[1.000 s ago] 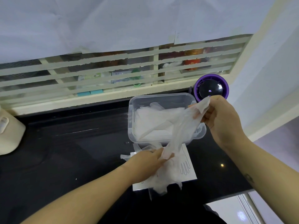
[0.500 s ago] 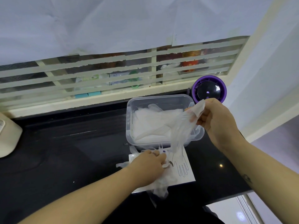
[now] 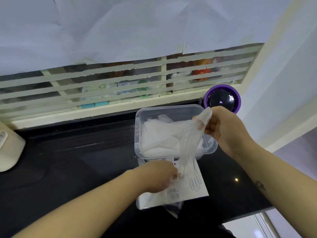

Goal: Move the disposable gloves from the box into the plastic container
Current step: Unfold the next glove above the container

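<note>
Head view showed many gloves point(image 3: 159, 134) in the container point(image 3: 138, 127), some left at the box point(image 3: 200, 188), left grip point(image 3: 157, 176) and right grip point(image 3: 223, 127) pinching one glove point(image 3: 188, 143).

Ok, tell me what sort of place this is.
Likely a home kitchen counter: a glossy black countertop below a taped window, with a gold-lidded jar and packets behind the glass.

The left forearm point(image 3: 85, 219) and the right forearm point(image 3: 283, 179) are left bare. A small dark tattoo point(image 3: 259, 185) is borne well behind the right hand point(image 3: 224, 129).
</note>
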Demonstrator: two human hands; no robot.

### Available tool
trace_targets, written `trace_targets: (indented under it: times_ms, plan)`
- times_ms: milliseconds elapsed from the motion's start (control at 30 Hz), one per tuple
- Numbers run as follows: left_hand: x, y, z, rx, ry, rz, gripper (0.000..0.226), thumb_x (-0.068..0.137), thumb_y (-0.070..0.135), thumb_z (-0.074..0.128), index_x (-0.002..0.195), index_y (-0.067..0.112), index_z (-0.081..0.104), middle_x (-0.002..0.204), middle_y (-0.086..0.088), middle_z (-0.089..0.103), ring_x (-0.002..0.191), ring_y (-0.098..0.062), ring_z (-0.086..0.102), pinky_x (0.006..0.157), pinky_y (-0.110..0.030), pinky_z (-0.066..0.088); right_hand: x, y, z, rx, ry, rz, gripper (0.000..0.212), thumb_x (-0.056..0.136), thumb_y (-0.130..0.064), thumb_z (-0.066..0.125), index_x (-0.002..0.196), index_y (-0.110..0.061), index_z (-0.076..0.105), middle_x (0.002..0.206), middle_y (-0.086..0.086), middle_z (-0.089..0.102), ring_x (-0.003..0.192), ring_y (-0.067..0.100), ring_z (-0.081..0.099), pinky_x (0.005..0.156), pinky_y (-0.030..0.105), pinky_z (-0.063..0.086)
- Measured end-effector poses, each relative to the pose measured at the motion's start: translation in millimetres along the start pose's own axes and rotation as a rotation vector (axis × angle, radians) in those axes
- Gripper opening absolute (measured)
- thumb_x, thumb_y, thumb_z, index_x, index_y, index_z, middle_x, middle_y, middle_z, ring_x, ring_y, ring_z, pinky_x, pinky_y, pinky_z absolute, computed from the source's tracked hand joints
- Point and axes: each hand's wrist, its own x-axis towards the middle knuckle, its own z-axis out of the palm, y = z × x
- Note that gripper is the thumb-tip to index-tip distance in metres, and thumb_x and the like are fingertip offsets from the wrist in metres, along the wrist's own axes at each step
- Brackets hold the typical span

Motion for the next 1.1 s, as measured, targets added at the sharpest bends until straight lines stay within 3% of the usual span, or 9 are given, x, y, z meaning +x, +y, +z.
trace_targets:
  times_ms: [100,200,300,367,500,800,967,1033,1100]
  plan:
    - [-35,1,-38,-0.340,-0.007,-0.073,0.034,0.097,0.026,0.053,0.131,0.032,0.054,0.125,0.019,0.055,0.107,-0.002,0.059,0.088,-0.019,0.044,6,-12,6,0.002,0.019,0.084,0.019,0.098,-0.016,0.048,0.095,-0.001,0.059,0.093,0.016,0.062,0.079,0.020,0.061,0.077,0.030,0.053]
    - [-64,-16,-67,-0.510,0.091,-0.128,0.013,0.094,0.035,0.060,0.105,0.034,0.066,0.094,0.020,0.071,0.086,0.007,0.065,0.082,-0.016,0.050,10,-26,12,-0.001,0.061,0.145,0.014,0.096,-0.013,0.052,0.103,-0.004,0.059,0.099,0.019,0.062,0.089,0.025,0.060,0.092,0.038,0.053]
    - [-76,-27,-89,-0.520,0.478,-0.253,0.015,0.089,0.044,0.062,0.087,0.030,0.061,0.076,0.012,0.065,0.066,0.003,0.060,0.065,-0.018,0.046,9,-34,15,-0.048,0.002,0.066,0.012,0.097,-0.013,0.051,0.096,-0.003,0.059,0.085,0.012,0.061,0.076,0.019,0.061,0.077,0.031,0.054]
    - [-73,-22,-95,-0.511,0.708,-0.296,0.030,0.084,0.051,0.063,0.107,0.034,0.055,0.096,0.018,0.058,0.079,0.003,0.054,0.067,-0.013,0.041,7,-38,20,-0.210,-0.075,-0.046,0.014,0.097,-0.016,0.053,0.091,-0.007,0.061,0.083,0.009,0.063,0.074,0.016,0.062,0.072,0.024,0.056]
    - [-50,-1,-94,-0.491,0.787,-0.176,0.104,0.070,0.068,0.065,0.152,0.036,0.010,0.151,0.015,0.032,0.131,-0.002,0.035,0.105,-0.027,0.036,0,-49,39,-0.528,-0.229,-0.267,0.014,0.090,-0.023,0.061,0.078,-0.017,0.061,0.071,-0.001,0.064,0.063,0.005,0.062,0.062,0.013,0.052]
    - [-39,21,-92,-0.663,0.906,-0.116,0.127,0.057,0.071,0.067,0.152,0.038,-0.011,0.152,0.019,0.031,0.135,-0.005,0.038,0.102,-0.022,0.034,-3,-78,51,-0.817,-0.230,-0.483,0.018,0.086,-0.027,0.068,0.072,-0.024,0.058,0.073,0.000,0.068,0.066,0.011,0.063,0.065,0.013,0.051]
    - [-42,25,-95,-0.590,0.911,-0.147,0.110,0.081,0.044,0.072,0.153,0.033,-0.011,0.155,0.019,0.026,0.135,0.001,0.032,0.098,-0.010,0.022,-2,-86,59,-0.800,-0.188,-0.526,0.015,0.088,-0.025,0.067,0.077,-0.022,0.057,0.070,-0.004,0.069,0.063,0.005,0.065,0.066,0.010,0.051]
    - [-45,18,-96,-0.537,0.933,-0.137,0.076,0.091,0.034,0.063,0.152,0.031,0.017,0.138,0.019,0.046,0.111,0.007,0.049,0.088,-0.002,0.036,-1,-88,57,-0.758,-0.202,-0.532,0.013,0.090,-0.020,0.064,0.080,-0.021,0.057,0.065,-0.005,0.066,0.056,-0.001,0.060,0.059,0.004,0.046]
    - [-51,10,-100,-0.504,0.948,-0.146,0.028,0.099,0.028,0.050,0.126,0.026,0.054,0.108,0.004,0.068,0.080,-0.003,0.060,0.074,-0.019,0.051,2,-89,51,-0.723,-0.266,-0.511,0.009,0.091,-0.019,0.063,0.083,-0.020,0.059,0.061,-0.001,0.063,0.050,-0.001,0.054,0.054,0.005,0.042]
